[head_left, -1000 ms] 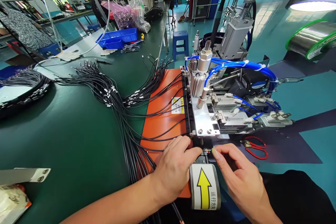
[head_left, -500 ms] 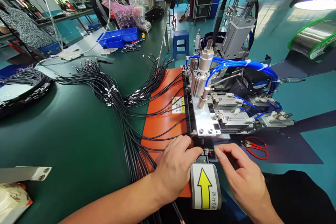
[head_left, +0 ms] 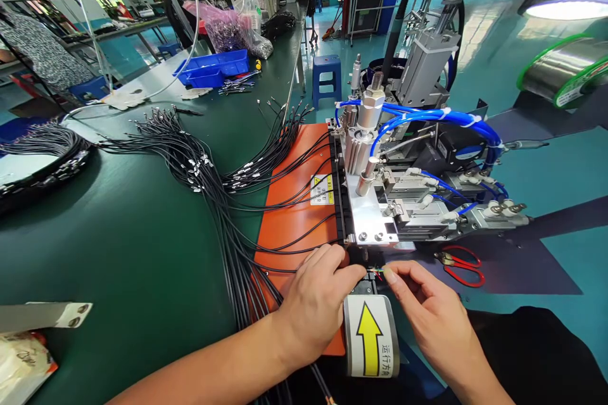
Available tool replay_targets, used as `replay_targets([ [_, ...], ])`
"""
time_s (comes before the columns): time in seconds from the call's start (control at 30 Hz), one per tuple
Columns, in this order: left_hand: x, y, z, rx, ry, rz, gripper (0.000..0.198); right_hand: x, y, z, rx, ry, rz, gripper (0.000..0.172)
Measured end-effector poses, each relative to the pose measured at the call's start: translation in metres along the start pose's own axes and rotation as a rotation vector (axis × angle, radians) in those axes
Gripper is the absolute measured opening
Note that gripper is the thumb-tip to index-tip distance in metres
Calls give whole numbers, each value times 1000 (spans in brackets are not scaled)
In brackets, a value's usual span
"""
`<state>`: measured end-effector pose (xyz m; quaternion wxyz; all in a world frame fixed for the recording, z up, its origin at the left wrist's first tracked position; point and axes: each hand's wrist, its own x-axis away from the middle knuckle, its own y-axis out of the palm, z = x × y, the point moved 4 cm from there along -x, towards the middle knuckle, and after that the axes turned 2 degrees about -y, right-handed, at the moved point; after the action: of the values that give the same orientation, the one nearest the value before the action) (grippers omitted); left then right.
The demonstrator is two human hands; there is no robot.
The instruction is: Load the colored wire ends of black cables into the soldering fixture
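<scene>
Left hand: the left hand (head_left: pixel 316 304) presses a black cable (head_left: pixel 304 252) on the orange mat (head_left: pixel 289 221), fingers closed.
Right hand: the right hand (head_left: pixel 430 319) pinches the coloured wire ends (head_left: pixel 379 274).
Wire ends: at 10 o'clock of the right hand, at its fingertips, under the machine (head_left: pixel 380 202).

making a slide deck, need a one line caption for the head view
Left hand and right hand pinch coloured wire ends at a pneumatic machine beside black cables.

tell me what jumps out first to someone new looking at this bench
The metal machine with blue air hoses right of centre dominates, beside an orange mat crossed by black cables. In front, the left hand and right hand pinch fine coloured wire ends above a yellow arrow label.
</scene>
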<state>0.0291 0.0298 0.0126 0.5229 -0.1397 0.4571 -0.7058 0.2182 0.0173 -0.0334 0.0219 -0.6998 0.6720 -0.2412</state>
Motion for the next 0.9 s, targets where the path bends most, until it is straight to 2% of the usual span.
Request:
replay_targets([
  [0.9,0,0,-1,-14,-8,-11,22,4,2,-9,31,-11,8,37],
])
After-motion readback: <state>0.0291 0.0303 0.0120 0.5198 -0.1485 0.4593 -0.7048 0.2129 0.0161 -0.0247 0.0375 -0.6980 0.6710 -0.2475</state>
